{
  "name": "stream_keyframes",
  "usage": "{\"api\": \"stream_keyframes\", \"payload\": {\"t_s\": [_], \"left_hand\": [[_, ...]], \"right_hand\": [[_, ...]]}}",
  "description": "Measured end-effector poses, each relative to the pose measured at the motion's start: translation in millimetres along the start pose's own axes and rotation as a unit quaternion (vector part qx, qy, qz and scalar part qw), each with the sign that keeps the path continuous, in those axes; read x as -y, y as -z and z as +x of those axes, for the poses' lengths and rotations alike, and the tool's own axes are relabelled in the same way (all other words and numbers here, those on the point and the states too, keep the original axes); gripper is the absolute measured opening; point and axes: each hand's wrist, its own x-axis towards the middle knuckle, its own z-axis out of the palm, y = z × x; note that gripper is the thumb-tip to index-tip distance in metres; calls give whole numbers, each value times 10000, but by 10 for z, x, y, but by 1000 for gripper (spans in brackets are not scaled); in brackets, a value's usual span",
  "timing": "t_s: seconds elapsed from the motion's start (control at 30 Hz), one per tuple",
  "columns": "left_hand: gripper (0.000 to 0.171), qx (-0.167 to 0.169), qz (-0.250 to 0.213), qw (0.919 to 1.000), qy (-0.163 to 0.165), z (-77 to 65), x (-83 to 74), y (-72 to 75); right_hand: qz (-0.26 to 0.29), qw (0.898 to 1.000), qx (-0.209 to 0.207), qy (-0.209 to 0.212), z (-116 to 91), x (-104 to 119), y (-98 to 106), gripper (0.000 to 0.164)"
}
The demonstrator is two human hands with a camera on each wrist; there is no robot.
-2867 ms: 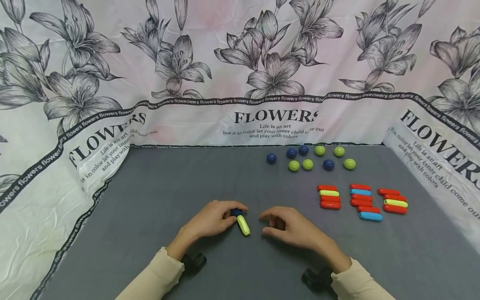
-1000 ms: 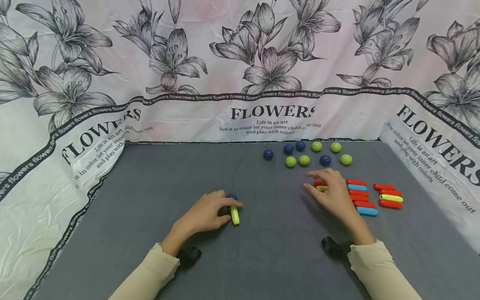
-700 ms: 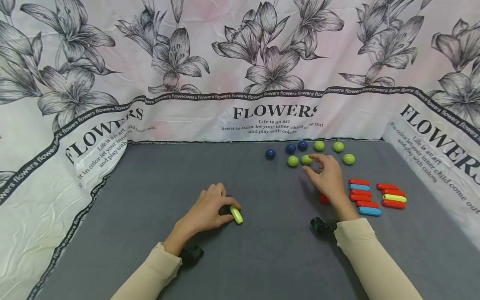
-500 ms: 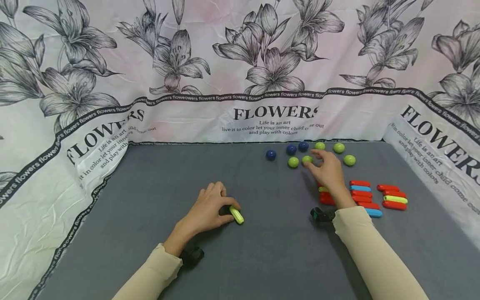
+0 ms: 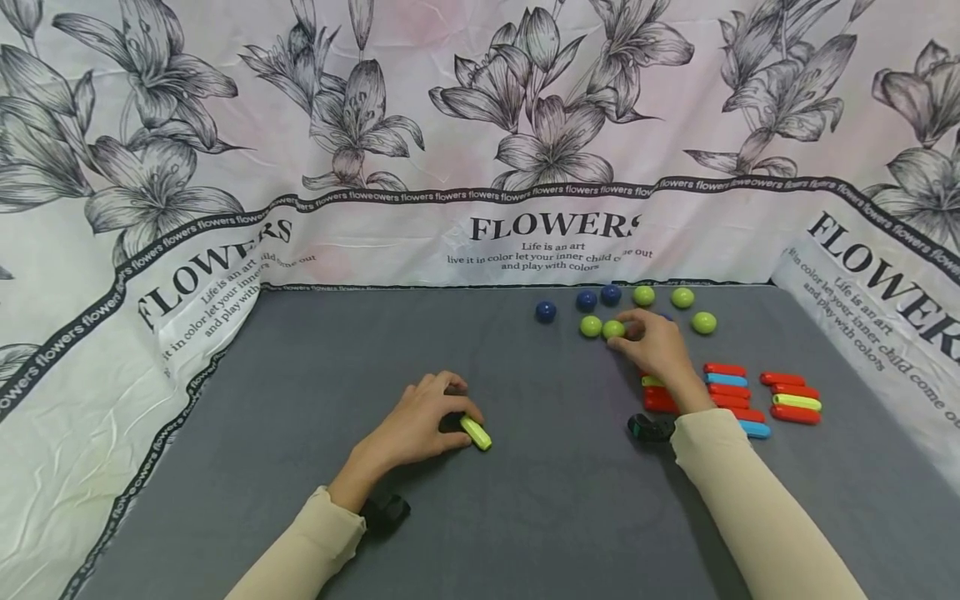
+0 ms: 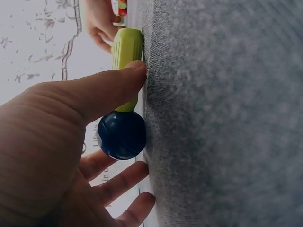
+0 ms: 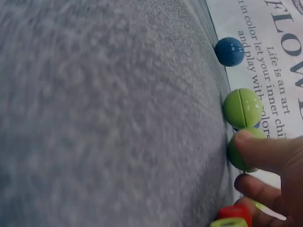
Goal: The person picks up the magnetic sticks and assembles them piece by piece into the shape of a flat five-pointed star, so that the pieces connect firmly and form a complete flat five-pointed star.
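My left hand [image 5: 427,421] pinches a yellow-green ribbed rod [image 5: 476,433] between thumb and index finger, low over the grey tabletop. In the left wrist view a dark blue ball [image 6: 122,135] sits at the near end of that rod, touching it; the hand hides this ball from the head view. The other left fingers are spread behind the ball. At the back right, my right hand [image 5: 656,346] has its thumb and fingertips on a green ball [image 5: 612,330]. The right wrist view shows the thumb across this ball, beside another green ball [image 7: 242,108].
Blue balls [image 5: 545,312] and green balls [image 5: 703,322] lie along the back of the table. Rows of red rods [image 5: 795,414], with blue rods [image 5: 727,380] and yellow rods [image 5: 797,402] among them, lie at the right, partly under my right forearm. A floral cloth [image 5: 555,242] borders the back and sides.
My right hand has travelled from the middle of the table to the green balls and closed its fingertips on one. My left hand has stayed nearby and now pinches the yellow-green rod.
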Motion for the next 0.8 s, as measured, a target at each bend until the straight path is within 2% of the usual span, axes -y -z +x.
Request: {"api": "stream_keyframes", "payload": {"t_s": [0.27,0.43,0.67,0.8], "left_hand": [[23,21,-270,9995,186,6,49,-16],[22,60,-316,9992,228,6,59,-18],[21,77,-353,9990,247,9,65,-19],[21,63,-337,9991,262,6,63,-26]], "right_hand": [[261,9989,316,232,-71,-11,65,43],[513,9974,287,425,-178,34,71,44],[905,9899,179,1078,-408,175,-47,37],[1196,9789,528,1569,-574,309,-173,33]]}}
